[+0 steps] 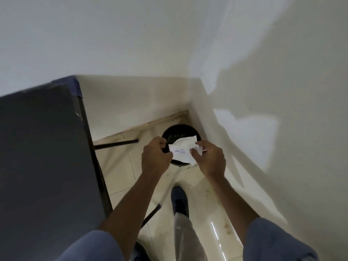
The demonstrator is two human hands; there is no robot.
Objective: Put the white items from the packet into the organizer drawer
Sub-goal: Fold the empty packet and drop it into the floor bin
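A small white paper packet with blue print is held between both hands, above a round black bin on the floor in the room's corner. My left hand pinches the packet's left edge. My right hand grips its right side, where the paper looks crumpled or torn. The packet's contents are hidden. No organizer drawer is in view.
A dark grey table top with black metal legs fills the left. White walls meet in a corner just behind the bin. The floor is glossy cream tile. My shoe stands on it below the hands.
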